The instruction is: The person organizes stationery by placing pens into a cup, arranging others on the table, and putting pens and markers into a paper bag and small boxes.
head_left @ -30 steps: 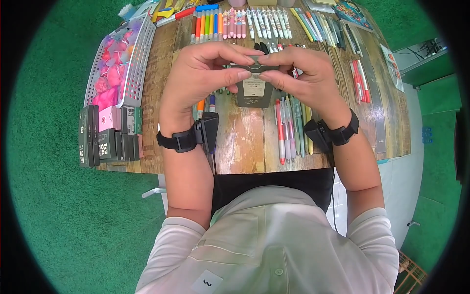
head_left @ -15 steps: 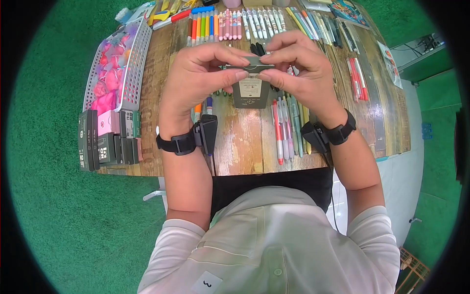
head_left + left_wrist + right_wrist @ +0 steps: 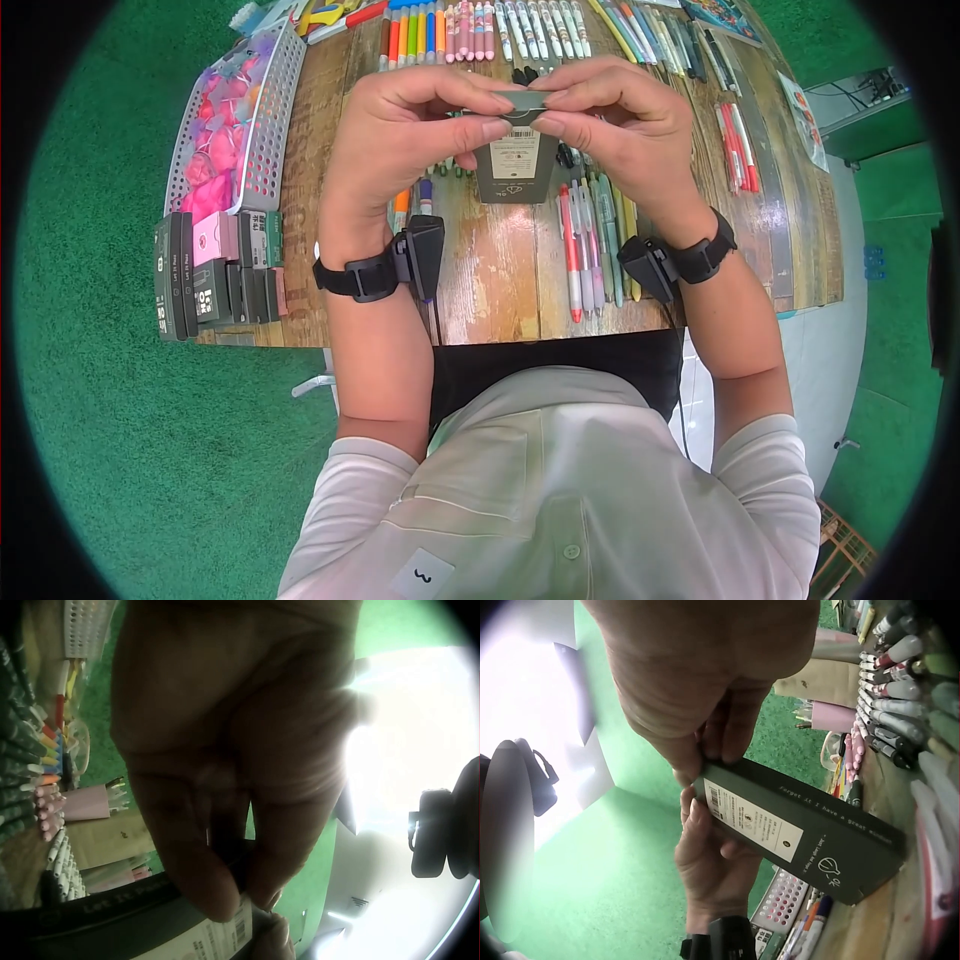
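Note:
A tall dark grey-green cardboard box [image 3: 512, 190] with a white barcode label stands upright between both hands over the table, its end with the closing flap on top. My left hand [image 3: 395, 140] pinches the top left corner between thumb and fingers. At the top right corner, my right hand [image 3: 630, 130] pinches the flap edge the same way, thumb on the label side. The right wrist view shows the box [image 3: 817, 836] at a slant, its lower end close over the wood, with the left hand [image 3: 712, 874] at its upper end. Inside the box is hidden.
Rows of markers [image 3: 415, 40] and pens [image 3: 545, 30] line the far side. Pens [image 3: 590, 240] lie near the right wrist, red ones [image 3: 738, 150] farther right. At left stand a white basket [image 3: 275, 150] of pink items and several small boxes [image 3: 215, 285].
The view has shifted slightly. Both hands stay at the top of the box; the right hand's fingers, raised half a second ago, now lie lower along the flap.

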A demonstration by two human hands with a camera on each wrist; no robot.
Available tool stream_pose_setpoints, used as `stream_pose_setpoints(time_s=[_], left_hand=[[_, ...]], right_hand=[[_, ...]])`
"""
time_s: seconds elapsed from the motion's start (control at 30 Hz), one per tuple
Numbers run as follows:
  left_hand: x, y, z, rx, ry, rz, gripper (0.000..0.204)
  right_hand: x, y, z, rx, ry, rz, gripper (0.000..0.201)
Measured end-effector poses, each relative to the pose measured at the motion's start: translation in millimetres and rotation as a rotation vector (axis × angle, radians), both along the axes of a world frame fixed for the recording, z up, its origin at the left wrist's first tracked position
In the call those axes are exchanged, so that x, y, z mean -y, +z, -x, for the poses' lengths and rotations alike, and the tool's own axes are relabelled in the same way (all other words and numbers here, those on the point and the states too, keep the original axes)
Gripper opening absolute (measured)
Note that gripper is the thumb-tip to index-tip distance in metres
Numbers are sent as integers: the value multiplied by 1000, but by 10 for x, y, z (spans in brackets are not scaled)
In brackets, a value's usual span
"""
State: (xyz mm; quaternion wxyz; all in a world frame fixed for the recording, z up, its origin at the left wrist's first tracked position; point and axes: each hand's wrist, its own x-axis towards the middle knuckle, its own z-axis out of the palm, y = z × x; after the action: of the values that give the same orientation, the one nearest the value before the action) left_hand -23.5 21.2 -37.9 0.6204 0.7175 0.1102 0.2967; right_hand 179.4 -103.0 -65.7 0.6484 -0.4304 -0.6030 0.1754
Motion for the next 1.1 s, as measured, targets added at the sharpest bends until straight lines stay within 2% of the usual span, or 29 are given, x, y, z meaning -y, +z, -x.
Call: stream_pose_setpoints(time_s=[0.2,0.3,0.37,0.47,0.53,0.63,0.7,0.73,0.8,0.83,0.9,0.97,1.1], left_hand=[[7,6,-1,-2,7,-11,17],[21,7,7,30,-33,-52,17],[27,27,31,32,-72,-103,16],[36,76,51,11,-107,-207,15],[66,121,70,-10,-106,-259,15],[170,251,103,-89,-58,-309,12],[281,369,87,-204,42,-500,12],[318,427,72,-202,43,-505,12],[390,523,37,-383,106,-755,19],[435,532,7,-383,110,-762,19],[527,512,-74,-422,137,-974,24],[612,450,-102,-451,185,-984,27],[681,400,-142,-471,284,-961,29]], right_hand=[[24,34,28,-38,-35,42,13],[46,79,-6,50,-27,-3,14],[97,160,-25,234,-13,-70,15],[169,297,-5,371,-32,-87,15],[189,306,16,349,-15,-47,15],[205,321,44,319,0,1,15],[220,328,56,311,1,8,14],[225,333,64,340,-11,6,14],[219,339,74,370,-20,-4,14],[215,334,66,378,-16,-12,14],[217,314,73,386,-20,-28,15],[218,285,75,263,0,17,15],[206,226,17,220,30,113,18]])
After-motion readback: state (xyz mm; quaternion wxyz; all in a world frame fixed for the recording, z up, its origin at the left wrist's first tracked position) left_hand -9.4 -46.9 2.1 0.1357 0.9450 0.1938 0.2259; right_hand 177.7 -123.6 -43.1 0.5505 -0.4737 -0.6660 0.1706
